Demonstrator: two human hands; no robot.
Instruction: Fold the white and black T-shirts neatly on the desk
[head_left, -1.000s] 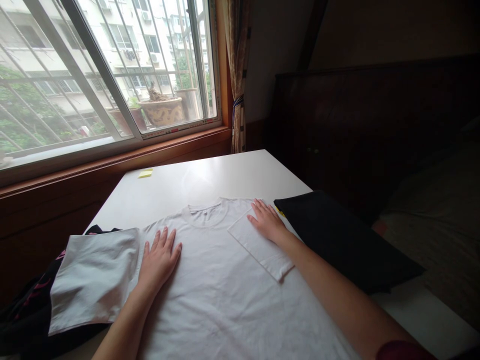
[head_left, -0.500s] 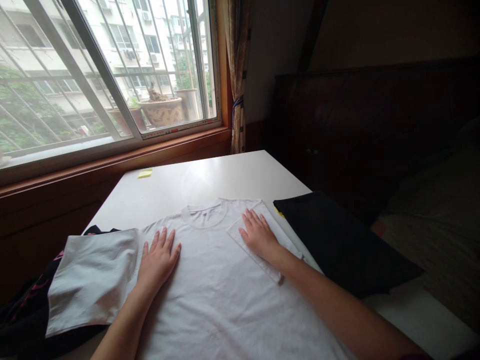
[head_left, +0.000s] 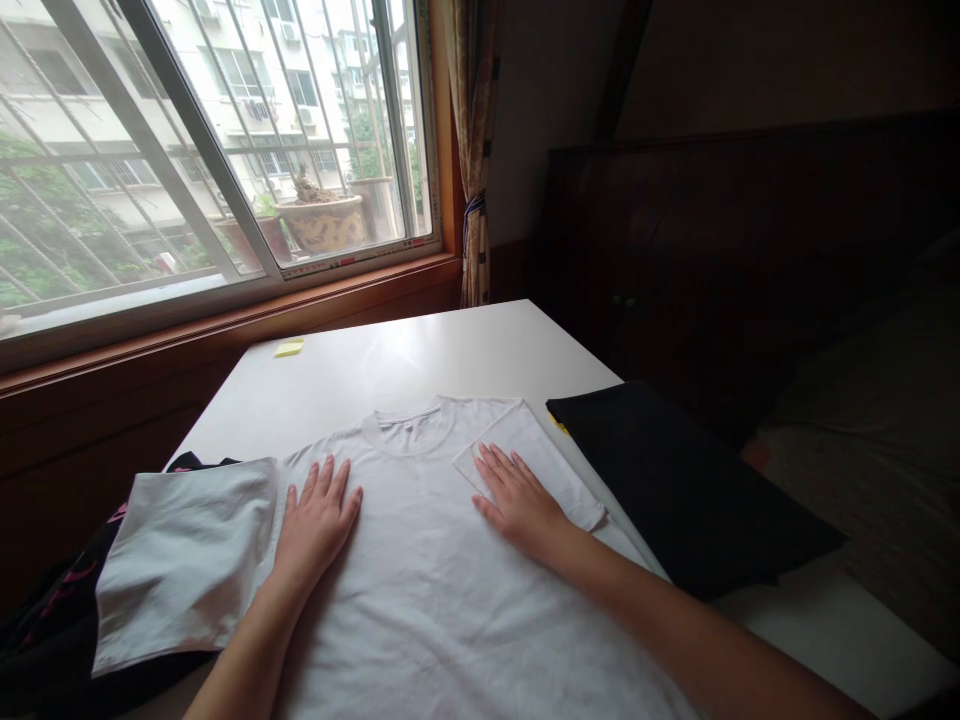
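Two hands (head_left: 316, 515) (head_left: 519, 502) lie flat-fingered on a white shirt (head_left: 420, 550); outside, one pot (head_left: 324, 225) holds a brown clump (head_left: 307, 188).

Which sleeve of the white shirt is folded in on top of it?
The sleeve under the right hand: it lies folded over the front of the shirt. The other sleeve, beside the left hand, sticks out sideways onto black clothing.

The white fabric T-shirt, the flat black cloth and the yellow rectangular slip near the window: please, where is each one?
White fabric T-shirt (head_left: 420, 540), head view, chest.
Flat black cloth (head_left: 686, 490), head view, upper face.
Yellow rectangular slip (head_left: 289, 348), head view, upper face.
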